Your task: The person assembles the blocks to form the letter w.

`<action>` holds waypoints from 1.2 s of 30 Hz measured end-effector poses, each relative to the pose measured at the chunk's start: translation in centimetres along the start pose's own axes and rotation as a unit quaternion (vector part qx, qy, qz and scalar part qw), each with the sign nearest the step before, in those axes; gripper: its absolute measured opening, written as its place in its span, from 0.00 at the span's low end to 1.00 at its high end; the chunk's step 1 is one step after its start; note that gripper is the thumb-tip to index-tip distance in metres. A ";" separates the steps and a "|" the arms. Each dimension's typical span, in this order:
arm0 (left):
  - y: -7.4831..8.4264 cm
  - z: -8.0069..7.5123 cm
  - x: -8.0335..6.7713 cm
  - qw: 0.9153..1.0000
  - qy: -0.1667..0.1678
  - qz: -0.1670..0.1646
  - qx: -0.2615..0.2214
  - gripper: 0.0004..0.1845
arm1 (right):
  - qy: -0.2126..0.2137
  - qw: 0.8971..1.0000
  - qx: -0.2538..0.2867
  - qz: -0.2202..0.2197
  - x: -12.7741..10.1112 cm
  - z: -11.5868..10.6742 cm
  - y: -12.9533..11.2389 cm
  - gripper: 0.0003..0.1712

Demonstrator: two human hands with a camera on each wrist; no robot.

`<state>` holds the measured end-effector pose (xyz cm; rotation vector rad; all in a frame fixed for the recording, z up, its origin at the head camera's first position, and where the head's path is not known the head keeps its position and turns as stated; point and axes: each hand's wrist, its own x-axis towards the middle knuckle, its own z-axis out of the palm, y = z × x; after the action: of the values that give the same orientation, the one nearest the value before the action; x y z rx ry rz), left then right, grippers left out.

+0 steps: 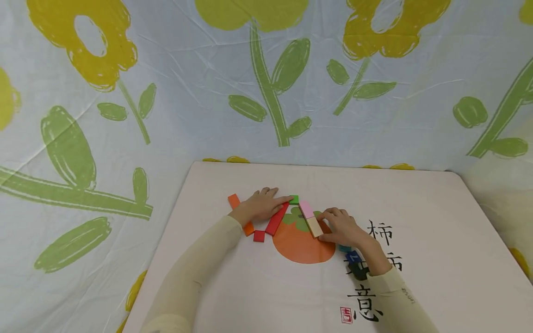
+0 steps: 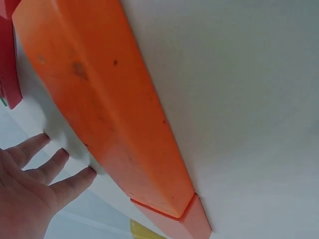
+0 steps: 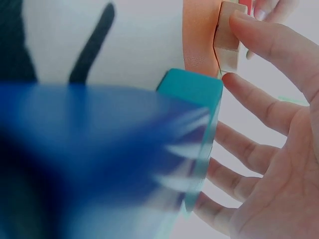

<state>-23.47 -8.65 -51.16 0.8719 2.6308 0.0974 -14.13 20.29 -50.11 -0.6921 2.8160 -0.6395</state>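
My left hand (image 1: 266,202) lies flat on the table, fingers straight, its fingertips on the upper end of a long red block (image 1: 276,219) beside a small green block (image 1: 294,200). A long orange block (image 1: 235,201) runs under its wrist and fills the left wrist view (image 2: 109,114), with the spread fingers (image 2: 55,172) beside it. My right hand (image 1: 333,225) rests with thumb and index fingertip against a tan block (image 1: 315,227), which adjoins a pink block (image 1: 306,209). In the right wrist view the fingers (image 3: 269,109) are spread beside the tan block (image 3: 227,42).
A small red square block (image 1: 259,236) lies below the red bar. A teal block (image 1: 344,248) (image 3: 194,92) and a blue block (image 1: 354,256) (image 3: 89,159) sit under my right wrist. The white tablecloth (image 1: 416,208) carries an orange fruit print (image 1: 300,245) and black characters.
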 end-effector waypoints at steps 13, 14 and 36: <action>1.8 -0.1 -1.7 0.995 0.054 0.074 0.034 0.28 | 0.049 0.997 0.054 0.008 -2.1 -1.1 0.3 0.28; 2.2 0.0 -2.0 0.994 0.061 0.084 0.044 0.28 | 0.059 0.997 0.056 0.005 -2.5 -1.3 0.4 0.29; 7.5 1.9 -3.0 0.973 0.068 0.179 0.128 0.28 | 0.108 0.986 0.112 0.056 -8.5 -2.8 2.4 0.25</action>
<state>-16.30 -4.42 -50.63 1.4706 2.6170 -0.0973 -8.35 27.25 -48.15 -0.4428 2.8841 -1.0477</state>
